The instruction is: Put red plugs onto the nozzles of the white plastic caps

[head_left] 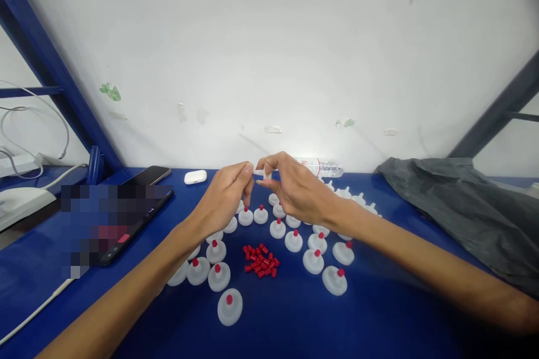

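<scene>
My left hand (225,193) and my right hand (295,188) meet above the blue table (295,320), fingertips pinched together on a small white plastic piece (260,173). Below them lie several white disc-shaped parts with red caps (229,305), spread in an arc. A little heap of loose red caps (261,261) sits between the discs, just under my hands. Whether a red cap is in my fingers is hidden.
A dark tablet (126,230) and a phone (147,175) lie at the left. A white earbud case (195,177) and a clear bottle (322,168) lie by the white wall. Grey cloth (463,207) covers the right side. White cables (37,308) run at the left.
</scene>
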The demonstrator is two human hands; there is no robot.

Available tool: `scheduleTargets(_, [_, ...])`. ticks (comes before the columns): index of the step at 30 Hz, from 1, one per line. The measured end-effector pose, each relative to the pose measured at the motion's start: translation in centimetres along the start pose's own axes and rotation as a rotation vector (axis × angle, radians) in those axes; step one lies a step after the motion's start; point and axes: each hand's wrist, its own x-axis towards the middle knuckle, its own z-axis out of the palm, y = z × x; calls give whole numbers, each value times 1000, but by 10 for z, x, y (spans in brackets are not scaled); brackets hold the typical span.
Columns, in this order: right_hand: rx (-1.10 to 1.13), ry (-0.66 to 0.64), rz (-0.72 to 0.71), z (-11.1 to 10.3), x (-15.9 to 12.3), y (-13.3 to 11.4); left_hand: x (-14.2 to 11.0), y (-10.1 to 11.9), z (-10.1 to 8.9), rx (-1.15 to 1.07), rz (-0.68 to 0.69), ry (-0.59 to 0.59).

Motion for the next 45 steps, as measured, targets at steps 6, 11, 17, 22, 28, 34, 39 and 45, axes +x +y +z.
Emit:
scheduleTargets(6, [-1, -3, -21, 4, -1, -4, -3, -1, 6, -130, -14, -7])
scheduleTargets(11, [23, -31, -6, 4, -5, -1, -5, 2, 9, -107, -32, -18])
scheduleTargets(17, [144, -99, 143, -7, -3, -9, -10, 7, 10, 121, -11, 4])
scheduleTargets(22, [193, -218, 251, -14, 4, -9, -3, 9, -1, 380, -15, -48])
scheduleTargets(28, [106, -403, 271, -20, 12, 10, 5, 0, -6, 770, -105, -140])
scheduleTargets(34, [-211, -496, 491, -55, -4, 65, 6, -5, -5, 934, -111, -201])
scheduleTargets(39, [-285, -638, 601, -58, -19, 99, 6, -6, 0, 986, -122, -292])
scheduleTargets(45, [-252, -659, 557, -43, -16, 99, 4, -9, 4, 984, -113, -301])
